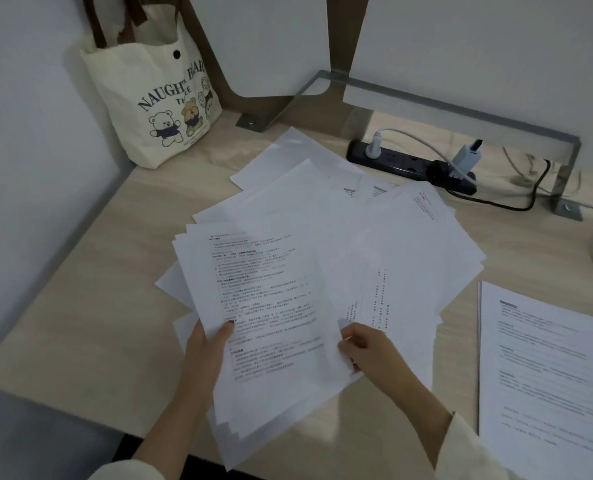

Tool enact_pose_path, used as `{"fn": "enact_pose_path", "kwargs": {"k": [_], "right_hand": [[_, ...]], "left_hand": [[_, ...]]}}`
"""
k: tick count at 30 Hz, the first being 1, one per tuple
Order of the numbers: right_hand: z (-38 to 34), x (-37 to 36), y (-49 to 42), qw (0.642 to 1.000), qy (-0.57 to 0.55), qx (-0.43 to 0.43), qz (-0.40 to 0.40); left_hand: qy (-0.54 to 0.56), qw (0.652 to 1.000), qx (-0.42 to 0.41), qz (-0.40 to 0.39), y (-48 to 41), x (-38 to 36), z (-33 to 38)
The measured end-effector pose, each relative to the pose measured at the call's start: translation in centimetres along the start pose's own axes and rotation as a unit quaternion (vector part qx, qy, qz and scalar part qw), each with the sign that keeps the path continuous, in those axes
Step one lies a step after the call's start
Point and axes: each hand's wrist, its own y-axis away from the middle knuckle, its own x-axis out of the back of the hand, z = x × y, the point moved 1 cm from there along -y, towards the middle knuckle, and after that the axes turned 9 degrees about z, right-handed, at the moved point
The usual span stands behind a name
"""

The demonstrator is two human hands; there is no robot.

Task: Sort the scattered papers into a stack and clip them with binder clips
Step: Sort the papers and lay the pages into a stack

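A fanned bundle of printed white sheets [264, 306] is lifted over the near part of the wooden desk [108, 271]. My left hand [206, 344] grips the bundle's left edge, thumb on the top page. My right hand [364, 344] pinches its right edge. Behind the bundle, several loose papers [340, 209] lie scattered and overlapping toward the back of the desk. A separate neat stack of printed pages [544, 368] lies flat at the right. No binder clips are in view.
A cream tote bag [153, 98] with bear prints stands in the back left corner. A black power strip [409, 161] with plugs and cables lies at the back right, under a metal shelf bracket [461, 109]. The desk's front edge is near my arms.
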Motion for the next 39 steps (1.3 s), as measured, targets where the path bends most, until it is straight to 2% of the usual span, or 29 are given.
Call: {"fn": "enact_pose_path", "kwargs": {"k": [3, 6, 10, 13, 15, 16, 19, 22, 24, 27, 29, 34, 39], "right_hand": [[0.0, 0.3, -0.2, 0.997, 0.007, 0.004, 0.073], [0.1, 0.7, -0.8, 0.989, 0.071, 0.022, 0.131], [-0.8, 0.1, -1.3, 0.977, 0.143, 0.003, 0.161], [-2.1, -1.4, -1.0, 0.974, 0.146, -0.024, 0.172], [-2.6, -1.8, -1.6, 0.976, 0.079, -0.087, 0.186], [-2.7, -1.7, -2.1, 0.971, 0.006, -0.138, 0.194], [-3.3, -1.1, -3.1, 0.911, -0.285, -0.235, 0.182], [-3.9, -1.3, -3.2, 0.859, -0.426, -0.257, 0.123], [-4.4, -1.8, -3.3, 0.857, -0.435, -0.260, 0.097], [-5.4, -2.2, -4.2, 0.889, -0.393, -0.216, 0.095], [-6.1, -2.5, -5.0, 0.897, -0.396, -0.174, 0.091], [-7.1, -3.6, -7.3, 0.872, -0.431, -0.201, 0.111], [-7.4, -5.0, -8.7, 0.892, -0.383, -0.183, 0.158]], "left_hand": [[-0.001, 1.000, 0.000, 0.016, -0.3, 1.4, 0.1], [0.003, 0.999, -0.013, 0.046, -0.5, 3.9, 0.6], [-0.011, 0.996, -0.010, 0.084, -0.8, 7.5, 0.4], [-0.023, 0.995, 0.001, 0.099, -0.8, 9.0, -0.2], [-0.031, 0.994, 0.010, 0.104, -0.7, 9.2, -0.5], [-0.035, 0.994, 0.010, 0.105, -0.6, 9.1, -0.6], [-0.051, 0.993, -0.001, 0.102, -0.5, 8.7, -0.6], [-0.067, 0.992, -0.012, 0.105, -0.6, 8.2, -0.6], [-0.076, 0.991, -0.016, 0.107, -0.8, 8.0, -0.6], [-0.082, 0.991, -0.018, 0.107, -0.8, 7.8, -0.5], [-0.078, 0.992, -0.019, 0.101, -0.7, 7.8, -0.4], [-0.061, 0.994, -0.001, 0.090, -1.1, 8.0, -0.5], [-0.040, 0.996, 0.004, 0.074, -1.3, 8.1, -0.7]]}}
